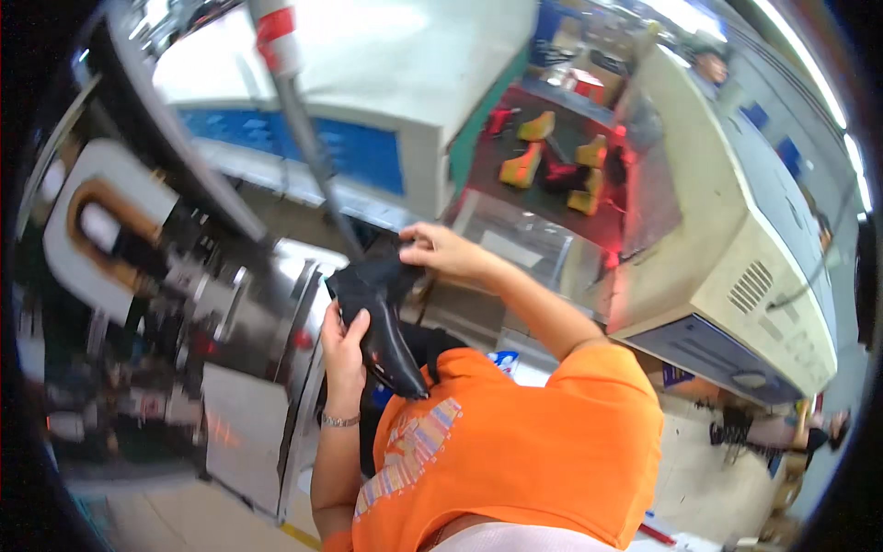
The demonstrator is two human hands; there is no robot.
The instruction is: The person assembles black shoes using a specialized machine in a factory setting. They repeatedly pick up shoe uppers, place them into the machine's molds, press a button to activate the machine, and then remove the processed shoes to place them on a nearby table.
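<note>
A glossy black boot (391,345) is held in front of my chest, its pointed toe toward my orange shirt. My left hand (345,354) is wrapped round its heel end, with the thumb lying along the near side and the other fingers partly hidden behind it. Over at the boot's soft dark shaft, my right hand (440,253) pinches the upper edge between curled fingers. The boot is tilted, and its sole cannot be made out clearly.
A machine with metal fittings (225,308) stands close on my left. Ahead rises a large white cabinet (386,64) behind a grey pole (308,138). Several yellow block-like pieces (521,166) lie on a red-lit conveyor beside a cream machine (717,239). Other people are farther off at right.
</note>
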